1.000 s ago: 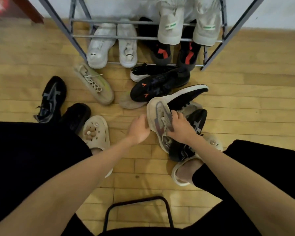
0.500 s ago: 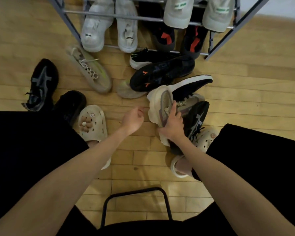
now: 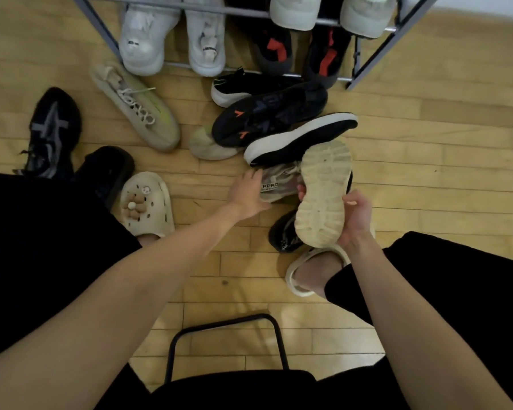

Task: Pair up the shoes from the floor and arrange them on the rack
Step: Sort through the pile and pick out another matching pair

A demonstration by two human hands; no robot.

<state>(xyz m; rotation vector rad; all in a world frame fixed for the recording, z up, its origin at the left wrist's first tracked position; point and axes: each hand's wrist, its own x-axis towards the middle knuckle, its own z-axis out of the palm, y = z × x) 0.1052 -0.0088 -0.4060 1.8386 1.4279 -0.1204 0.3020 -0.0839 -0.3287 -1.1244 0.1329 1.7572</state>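
Our right hand (image 3: 354,218) gripped the cream-soled sneaker (image 3: 323,193), sole up, at four o'clock of the floor pile; our left hand (image 3: 248,192), fingers spread, pressed its grey mate (image 3: 279,184) at its nine o'clock.

View: one head camera, worn by the seated person, wide-angle.
Facing: forward and steeply down onto the wooden floor (image 3: 427,137).
Top edge: the lower tiers of the shoe rack (image 3: 373,59), cut off above.
Bottom edge: both forearms and black-clad legs fill the corners, very near the lens.
Centre: the pile of shoes, within arm's reach.
Shared view: none, a single camera.
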